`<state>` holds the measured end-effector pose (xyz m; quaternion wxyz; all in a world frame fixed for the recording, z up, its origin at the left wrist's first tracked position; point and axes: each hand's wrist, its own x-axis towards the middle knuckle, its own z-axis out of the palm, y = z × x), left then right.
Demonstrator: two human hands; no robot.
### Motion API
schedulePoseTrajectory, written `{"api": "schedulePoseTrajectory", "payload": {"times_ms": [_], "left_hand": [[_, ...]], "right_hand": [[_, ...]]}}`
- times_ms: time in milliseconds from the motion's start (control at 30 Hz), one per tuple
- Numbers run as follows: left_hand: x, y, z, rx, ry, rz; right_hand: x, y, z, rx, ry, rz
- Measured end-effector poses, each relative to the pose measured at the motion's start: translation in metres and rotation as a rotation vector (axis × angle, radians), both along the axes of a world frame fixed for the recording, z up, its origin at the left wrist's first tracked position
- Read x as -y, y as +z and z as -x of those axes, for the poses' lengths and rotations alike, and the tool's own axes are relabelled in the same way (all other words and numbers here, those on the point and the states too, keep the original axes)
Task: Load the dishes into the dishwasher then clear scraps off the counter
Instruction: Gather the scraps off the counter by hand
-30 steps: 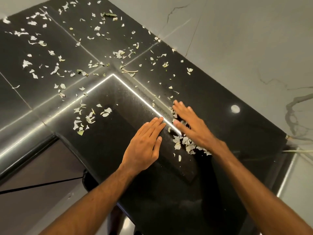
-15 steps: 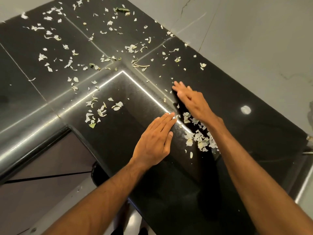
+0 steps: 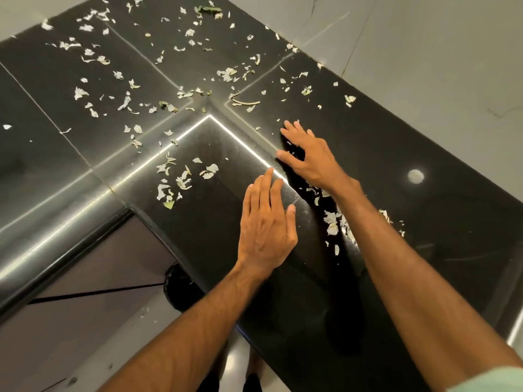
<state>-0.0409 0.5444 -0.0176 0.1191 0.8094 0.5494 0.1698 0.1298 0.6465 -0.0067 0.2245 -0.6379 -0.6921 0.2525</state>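
Pale vegetable scraps lie scattered over the black stone counter (image 3: 396, 142), thickest toward the far left. A gathered heap of scraps (image 3: 334, 222) sits under my right forearm. A smaller cluster (image 3: 178, 179) lies left of my left hand. My right hand (image 3: 308, 157) lies low on the counter, fingers spread and pointing to the far left, with a few bits under its fingers. My left hand (image 3: 266, 219) rests flat, fingers together, just left of the heap. Neither hand holds anything.
The counter is L-shaped, with a bright light reflection tracing its inner corner (image 3: 209, 117). A pale marble wall (image 3: 424, 38) runs along the far right. Below the counter edge lie the cabinet front (image 3: 93, 273) and the floor, where a dark shoe (image 3: 181, 287) shows.
My right hand has slid away from the heap toward the far left, reaching more loose scraps. My left hand has stayed flat beside the heap. The view has shifted slightly.
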Motion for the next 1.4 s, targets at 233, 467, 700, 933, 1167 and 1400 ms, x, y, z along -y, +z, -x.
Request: {"api": "schedulePoseTrajectory", "payload": {"times_ms": [233,467,700,933,1167,1400], "left_hand": [[-0.001,-0.007,0.000,-0.019,-0.042,0.001],[0.000,-0.008,0.001,-0.035,-0.082,0.031],[-0.001,-0.010,0.001,0.023,-0.124,0.040],[-0.001,-0.010,0.002,0.069,-0.142,0.035],[-0.003,-0.010,0.004,0.160,-0.201,0.064],[-0.042,-0.014,-0.013,0.206,-0.205,0.069]], "right_hand": [[0.094,0.007,-0.003,-0.105,0.006,-0.092],[0.174,0.022,-0.050,-0.109,-0.525,-0.315],[0.228,-0.015,-0.063,0.156,-0.795,0.017],[0.176,-0.020,0.014,0.101,-0.600,-0.034],[0.169,-0.015,-0.009,-0.162,-0.895,-0.284],[0.165,-0.024,-0.013,-0.143,-0.892,-0.301]]}}
